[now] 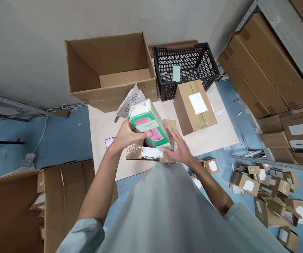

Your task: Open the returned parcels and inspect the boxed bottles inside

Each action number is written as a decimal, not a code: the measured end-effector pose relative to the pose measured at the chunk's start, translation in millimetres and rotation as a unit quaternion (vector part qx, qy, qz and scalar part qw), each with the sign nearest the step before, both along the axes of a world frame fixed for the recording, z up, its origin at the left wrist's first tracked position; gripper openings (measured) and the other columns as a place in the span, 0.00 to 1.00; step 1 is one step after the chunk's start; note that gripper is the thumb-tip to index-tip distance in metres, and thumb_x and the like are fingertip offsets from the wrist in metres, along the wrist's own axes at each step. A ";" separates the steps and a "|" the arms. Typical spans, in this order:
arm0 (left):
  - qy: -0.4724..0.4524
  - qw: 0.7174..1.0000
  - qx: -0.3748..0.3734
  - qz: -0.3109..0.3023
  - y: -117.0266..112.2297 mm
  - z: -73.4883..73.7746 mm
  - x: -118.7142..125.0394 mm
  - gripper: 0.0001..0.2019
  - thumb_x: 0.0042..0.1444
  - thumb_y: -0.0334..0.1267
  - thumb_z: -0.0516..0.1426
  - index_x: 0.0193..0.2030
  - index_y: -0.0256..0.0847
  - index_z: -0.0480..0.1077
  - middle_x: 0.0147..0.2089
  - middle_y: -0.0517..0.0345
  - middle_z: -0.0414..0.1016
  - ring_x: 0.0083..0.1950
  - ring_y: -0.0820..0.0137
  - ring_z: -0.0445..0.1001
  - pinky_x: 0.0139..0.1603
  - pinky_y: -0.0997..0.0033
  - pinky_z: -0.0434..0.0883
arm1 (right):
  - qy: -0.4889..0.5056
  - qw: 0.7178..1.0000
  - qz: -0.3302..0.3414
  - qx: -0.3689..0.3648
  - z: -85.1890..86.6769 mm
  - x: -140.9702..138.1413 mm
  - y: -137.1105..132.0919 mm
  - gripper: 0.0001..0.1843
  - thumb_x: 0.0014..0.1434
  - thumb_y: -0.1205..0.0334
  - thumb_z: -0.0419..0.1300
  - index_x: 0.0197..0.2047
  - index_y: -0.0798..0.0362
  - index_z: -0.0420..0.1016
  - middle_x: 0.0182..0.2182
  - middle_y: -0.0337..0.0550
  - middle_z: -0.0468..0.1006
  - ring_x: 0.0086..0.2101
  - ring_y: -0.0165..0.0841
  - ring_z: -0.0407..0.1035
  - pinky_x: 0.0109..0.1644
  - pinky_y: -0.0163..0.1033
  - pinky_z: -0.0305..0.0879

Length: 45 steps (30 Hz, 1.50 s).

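Observation:
My left hand (127,136) grips a white and green product box (148,123) with pink labels, held tilted above a small opened cardboard box (146,153) with brown tape on its flaps. My right hand (179,147) rests flat against the product box's lower right side and the small box's edge, fingers stretched out. Both sit over a pale board (101,123) lying on the blue floor.
A large open carton (109,73) stands at the back, a black plastic crate (185,68) holding one small packet beside it, a sealed labelled box (195,105) in front. A phone (109,141) lies on the board. Torn small boxes (270,189) litter the right floor; shelving with cartons stands right.

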<state>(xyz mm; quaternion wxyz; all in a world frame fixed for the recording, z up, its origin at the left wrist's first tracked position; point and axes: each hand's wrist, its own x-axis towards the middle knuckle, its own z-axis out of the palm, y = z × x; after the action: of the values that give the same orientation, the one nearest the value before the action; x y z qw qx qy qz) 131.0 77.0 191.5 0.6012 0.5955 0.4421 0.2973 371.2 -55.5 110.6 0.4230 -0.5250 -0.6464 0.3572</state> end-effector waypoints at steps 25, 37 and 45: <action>-0.033 0.993 -0.116 -0.003 -89.3 -107.8 120.5 0.27 0.56 0.56 0.75 0.56 0.46 0.78 0.74 0.42 0.75 0.78 0.48 0.70 0.75 0.42 0.74 | -0.277 0.939 -0.006 -0.201 -116.5 241.3 -86.4 0.37 0.56 0.69 0.65 0.69 0.51 0.69 0.64 0.58 0.75 0.58 0.52 0.74 0.66 0.59 0.71; 0.097 0.964 -0.039 0.245 -91.5 -101.5 31.1 0.25 0.64 0.61 0.67 0.55 0.41 0.80 0.51 0.47 0.87 0.56 0.57 0.86 0.69 0.47 0.79 | -0.302 0.924 -0.039 -0.232 -176.8 235.1 -77.3 0.40 0.63 0.68 0.62 0.78 0.59 0.65 0.77 0.66 0.64 0.78 0.57 0.55 0.82 0.65 0.53; 0.265 0.916 -0.022 0.301 -79.0 -154.0 -87.5 0.31 0.67 0.53 0.61 0.68 0.33 0.75 0.72 0.34 0.77 0.74 0.50 0.75 0.78 0.47 0.69 | 0.017 0.952 0.007 -0.305 -111.8 81.2 -91.3 0.48 0.68 0.38 0.69 0.84 0.44 0.60 0.77 0.55 0.69 0.68 0.54 0.74 0.62 0.58 0.83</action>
<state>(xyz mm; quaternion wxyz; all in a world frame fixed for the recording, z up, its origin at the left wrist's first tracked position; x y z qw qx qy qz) 43.5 -2.0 37.5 0.3569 0.4782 0.7500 0.2852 452.3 -146.8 -1.2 0.2513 -0.6186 -0.5030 0.5489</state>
